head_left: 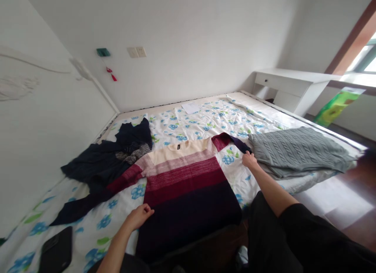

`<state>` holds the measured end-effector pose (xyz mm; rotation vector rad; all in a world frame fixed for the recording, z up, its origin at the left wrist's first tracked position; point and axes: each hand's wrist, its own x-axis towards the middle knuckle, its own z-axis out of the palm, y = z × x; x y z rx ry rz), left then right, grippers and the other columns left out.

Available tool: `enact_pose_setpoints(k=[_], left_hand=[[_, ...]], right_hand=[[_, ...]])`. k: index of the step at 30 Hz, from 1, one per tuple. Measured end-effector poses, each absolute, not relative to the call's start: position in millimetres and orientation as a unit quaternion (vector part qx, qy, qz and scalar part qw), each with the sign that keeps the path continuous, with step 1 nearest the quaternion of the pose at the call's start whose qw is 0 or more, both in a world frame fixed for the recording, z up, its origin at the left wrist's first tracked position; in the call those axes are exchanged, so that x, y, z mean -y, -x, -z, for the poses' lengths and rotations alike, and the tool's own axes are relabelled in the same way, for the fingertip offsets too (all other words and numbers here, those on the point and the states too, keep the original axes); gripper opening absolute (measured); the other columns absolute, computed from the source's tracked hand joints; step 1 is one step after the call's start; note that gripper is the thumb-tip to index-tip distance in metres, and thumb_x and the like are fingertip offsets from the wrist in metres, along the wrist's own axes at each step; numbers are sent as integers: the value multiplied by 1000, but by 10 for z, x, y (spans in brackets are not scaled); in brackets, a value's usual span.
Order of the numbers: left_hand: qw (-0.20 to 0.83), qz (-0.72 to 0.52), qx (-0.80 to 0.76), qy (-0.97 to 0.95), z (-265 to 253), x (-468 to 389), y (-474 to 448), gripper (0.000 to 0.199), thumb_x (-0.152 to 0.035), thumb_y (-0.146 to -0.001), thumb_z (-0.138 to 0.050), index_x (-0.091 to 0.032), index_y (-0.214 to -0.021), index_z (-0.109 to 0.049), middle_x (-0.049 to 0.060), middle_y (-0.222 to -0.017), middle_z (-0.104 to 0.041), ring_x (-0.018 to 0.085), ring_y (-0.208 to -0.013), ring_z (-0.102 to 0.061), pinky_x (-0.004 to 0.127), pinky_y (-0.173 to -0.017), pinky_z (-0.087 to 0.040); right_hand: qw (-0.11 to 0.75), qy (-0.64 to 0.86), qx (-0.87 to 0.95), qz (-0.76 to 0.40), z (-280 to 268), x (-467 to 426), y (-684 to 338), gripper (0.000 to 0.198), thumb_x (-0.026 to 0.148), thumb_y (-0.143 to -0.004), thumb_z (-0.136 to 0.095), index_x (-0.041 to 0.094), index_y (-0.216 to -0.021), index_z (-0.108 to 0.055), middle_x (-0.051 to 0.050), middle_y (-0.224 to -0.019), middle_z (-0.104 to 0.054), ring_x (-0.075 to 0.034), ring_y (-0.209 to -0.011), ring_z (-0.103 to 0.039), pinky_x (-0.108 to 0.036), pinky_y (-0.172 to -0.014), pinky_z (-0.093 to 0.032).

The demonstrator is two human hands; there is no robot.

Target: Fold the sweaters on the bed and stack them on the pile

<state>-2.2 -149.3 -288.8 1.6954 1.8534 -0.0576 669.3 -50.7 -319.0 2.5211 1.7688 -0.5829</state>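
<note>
So in the head view, and it's the only angle there is, a crew-neck knit sweater in cream, mauve, burgundy and navy bands (188, 183) is lying face up on a white bedsheet with blue flowers (202, 126), collar pointing away from the person, dark end at the near edge of the bed. The right hand (249, 159) has the navy cuff pinched in its fingers, and I'd guess that's why that sleeve sits angled out from the shoulder instead of bunched up. The left hand (139, 217) is half curled right at the side edge of the body; honestly can't tell if it's gripping the knit or just resting there, maybe to keep that side flat. The other sleeve runs loose down past a heap of dark navy clothing (102, 163) toward a black phone (55, 249). Just beside the right hand there's a grey cable-knit garment (299, 151), folded into a flat block, probably put off to the side so the sweater can spread out. A white sheet of paper (190, 107) lies farther back, well away from both hands.
</note>
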Motion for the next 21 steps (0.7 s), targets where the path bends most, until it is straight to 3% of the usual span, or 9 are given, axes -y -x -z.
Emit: enact_pose_setpoints(k=[3,6,9,12,16,18,21], left_hand=[[321,40,-688,-649,2884,1430,-81,38,-64,-79,-65,-27,-81,-59,1,-68,-66,25,-74,-68,31,-66,-47],[344,46,-689,-637,2930,1410,-87,46,-71,-76,-68,-27,-81,-57,-1,-66,-63,24,-70,-66,31,-65,-46],[368,36,-691,-621,3011,1393,-37,57,-82,-70,-67,-27,-81,-55,-3,-65,-60,22,-67,-64,32,-65,-46],[376,35,-683,-626,3074,1367,11,62,-87,-69,-63,-27,-82,-55,-2,-66,-61,22,-66,-63,32,-65,-45],[378,36,-670,-638,3110,1335,50,65,-91,-70,-61,-27,-83,-57,-1,-67,-62,23,-68,-63,33,-66,-46],[383,33,-669,-636,3121,1328,61,70,-95,-68,-61,-27,-83,-56,-1,-66,-61,23,-69,-63,33,-66,-47],[391,27,-671,-630,3122,1327,57,77,-101,-63,-61,-27,-83,-55,-1,-66,-60,24,-69,-63,33,-65,-47]], right_hand=[[28,-827,-551,113,3321,436,-6778,45,22,-101,-60,16,-141,-82,-20,-184,-35,-48,-161,-38,-59,-118,-51],[1,-822,-560,102,3423,395,-6913,45,22,-100,-60,20,-137,-84,-15,-184,-39,-48,-164,-32,-64,-124,-43],[-99,-818,-553,123,3398,354,-7046,45,20,-102,-56,21,-138,-84,-15,-172,-57,-41,-155,-47,-57,-126,-42],[-261,-826,-491,89,3193,268,-7192,41,28,-104,-56,18,-131,-85,-17,-145,-75,-32,-131,-67,-43,-122,-48],[-466,-818,-335,33,2773,79,-7535,34,30,-98,-67,16,-122,-87,-11,-105,-81,-24,-96,-77,-37,-106,-60],[-549,-791,-265,50,2594,-25,-7788,33,26,-96,-68,15,-122,-85,-6,-91,-77,-20,-78,-75,-32,-88,-66],[-633,-748,-181,88,2452,-130,-8215,32,22,-90,-72,14,-119,-82,0,-82,-69,-14,-61,-67,-25,-64,-64]])
